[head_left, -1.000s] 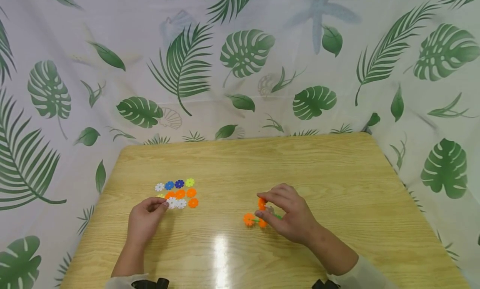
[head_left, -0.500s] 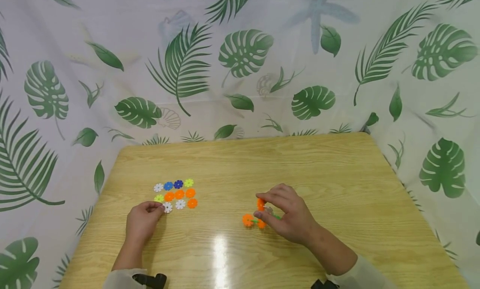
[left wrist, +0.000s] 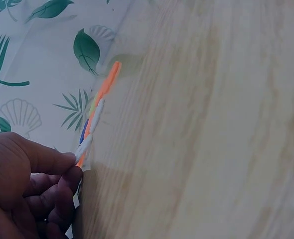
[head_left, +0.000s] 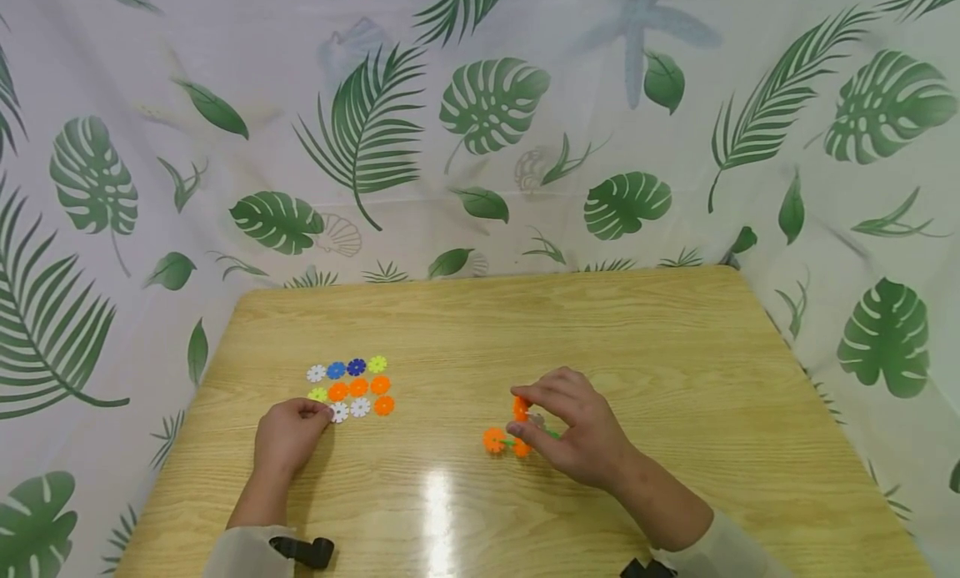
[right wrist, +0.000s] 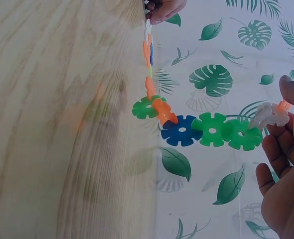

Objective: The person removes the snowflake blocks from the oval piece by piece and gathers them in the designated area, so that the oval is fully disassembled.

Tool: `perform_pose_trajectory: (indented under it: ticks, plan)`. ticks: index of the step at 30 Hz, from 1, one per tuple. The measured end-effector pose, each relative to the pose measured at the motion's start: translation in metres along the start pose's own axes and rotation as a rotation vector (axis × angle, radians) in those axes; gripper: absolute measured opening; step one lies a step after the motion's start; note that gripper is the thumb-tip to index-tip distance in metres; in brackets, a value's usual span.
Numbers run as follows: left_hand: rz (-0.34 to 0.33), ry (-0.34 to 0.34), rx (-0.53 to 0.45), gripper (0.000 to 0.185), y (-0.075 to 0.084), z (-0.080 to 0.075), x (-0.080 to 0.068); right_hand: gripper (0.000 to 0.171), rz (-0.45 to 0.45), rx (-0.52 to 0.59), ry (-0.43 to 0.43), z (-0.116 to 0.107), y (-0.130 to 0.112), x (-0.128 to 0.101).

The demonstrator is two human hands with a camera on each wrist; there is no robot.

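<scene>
My left hand (head_left: 287, 438) pinches a white snowflake disc (head_left: 341, 412) by its left edge, between thumb and forefinger. From the left wrist view, the white disc is seen edge-on at the fingertips, and I cannot tell whether it touches the table. My right hand (head_left: 583, 432) holds a chain of interlocked snowflake discs by an orange disc (head_left: 521, 408) at its end. In the right wrist view, a clear-white disc (right wrist: 270, 115), green discs (right wrist: 213, 130), a blue disc (right wrist: 182, 131) and more orange and green ones follow along the chain. Part of the chain hides behind the right hand in the head view.
Loose snowflake discs lie in rows at the left: white, blue and yellow ones, a dark blue disc (head_left: 356, 367), and several orange discs (head_left: 358, 387). A second white disc (head_left: 361, 407) is beside the pinched one. The wooden table (head_left: 450, 336) ends at a leaf-print cloth (head_left: 525, 186).
The left hand has shifted the white disc slightly left and nearer me, off its overlap with the neighbouring white disc, then a touch back right. The right hand and chain stay in place.
</scene>
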State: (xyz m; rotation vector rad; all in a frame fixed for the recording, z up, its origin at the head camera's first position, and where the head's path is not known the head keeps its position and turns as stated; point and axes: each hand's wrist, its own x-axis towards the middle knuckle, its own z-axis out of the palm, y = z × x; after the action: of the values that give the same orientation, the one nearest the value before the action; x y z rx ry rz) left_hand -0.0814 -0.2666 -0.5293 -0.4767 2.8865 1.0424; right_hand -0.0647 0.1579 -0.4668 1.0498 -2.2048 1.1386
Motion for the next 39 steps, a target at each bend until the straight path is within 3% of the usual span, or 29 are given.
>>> perform_pose_trajectory:
  ticks: [20,26,32,39]
  plan:
    - [0.014,-0.002,0.019,0.03,0.002,-0.002,-0.001,0.037,-0.012,-0.017,0.0,-0.002,-0.001,0.002]
    - [-0.004,-0.034,-0.011,0.031,0.004,-0.002,-0.005,0.037,-0.025,-0.019,0.003,-0.003,-0.002,0.002]
    - [0.043,-0.039,-0.085,0.029,0.018,-0.003,-0.014,0.037,-0.044,-0.016,0.015,-0.002,-0.003,0.003]
    - [0.11,-0.039,-0.173,0.026,0.048,-0.003,-0.027,0.036,-0.033,-0.014,0.01,-0.001,-0.003,0.003]
